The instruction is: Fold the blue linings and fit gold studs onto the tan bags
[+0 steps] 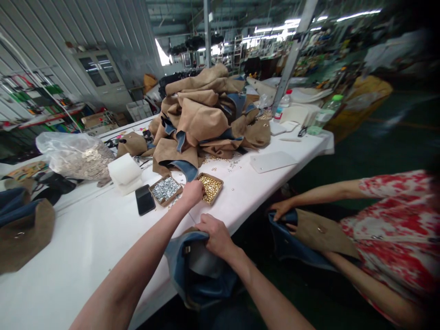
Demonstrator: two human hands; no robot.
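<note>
My left hand reaches out over the white table with its fingers curled down between two small cardboard trays. One tray holds silver studs, the other gold studs. What its fingertips hold is hidden. My right hand is closed on the edge of a blue and tan fabric piece that hangs off the table's near edge.
A big heap of tan and blue fabric pieces fills the table's middle. A black phone, a white foam block and a plastic bag of metal parts lie left. A person in a red patterned top at right holds another fabric piece.
</note>
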